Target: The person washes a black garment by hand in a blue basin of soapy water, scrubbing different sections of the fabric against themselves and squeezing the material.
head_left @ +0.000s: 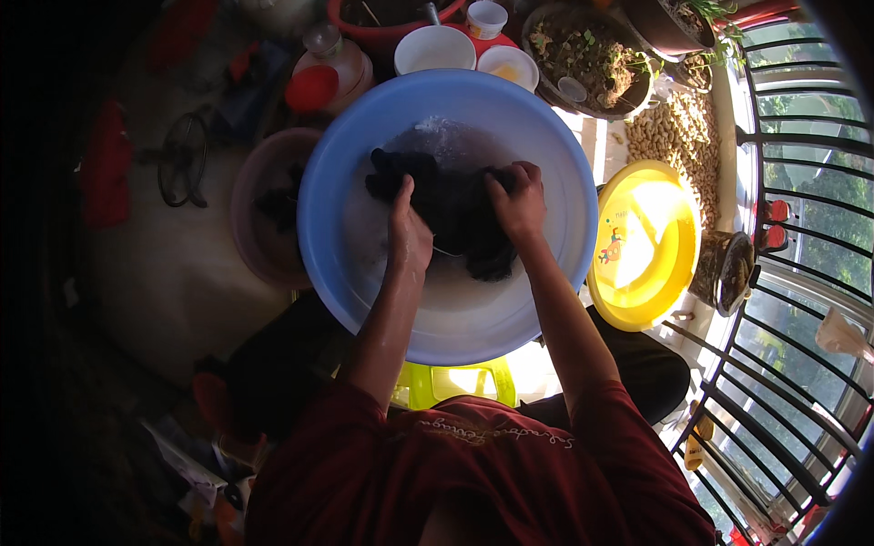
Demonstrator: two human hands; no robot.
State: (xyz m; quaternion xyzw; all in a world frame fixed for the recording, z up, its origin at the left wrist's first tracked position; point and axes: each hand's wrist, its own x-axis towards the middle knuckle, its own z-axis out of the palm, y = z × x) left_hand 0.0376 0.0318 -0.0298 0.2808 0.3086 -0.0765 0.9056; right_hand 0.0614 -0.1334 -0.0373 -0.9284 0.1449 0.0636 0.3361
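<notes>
While the dark cloth (451, 205) lies bunched in the blue basin (312, 218), in the upper middle of the frame, the likeliest trouble seems to be a slip: soaked fabric and wet skin would give a weak hold, and a heavy fold could drop back into the cloudy water (464, 296) and splash. A hard push to one side might also slop water over the rim, perhaps toward the yellow basin (678, 268) at the right of the frame, or onto the green stool (423, 387) below. At the upper edge, the white bowl (435, 47) stands so near the rim that a shove of the basin could knock it. As for the fingers, those of the right hand (522, 202) are curled over the cloth's upper right part, with the thumb bent toward them, and appear clamped on a fold. The left hand (410, 227) is set against the cloth's left side, its thumb stretched straight along it; the other fingers are hidden, so I cannot tell whether they are closed on the fabric or merely propping it.
</notes>
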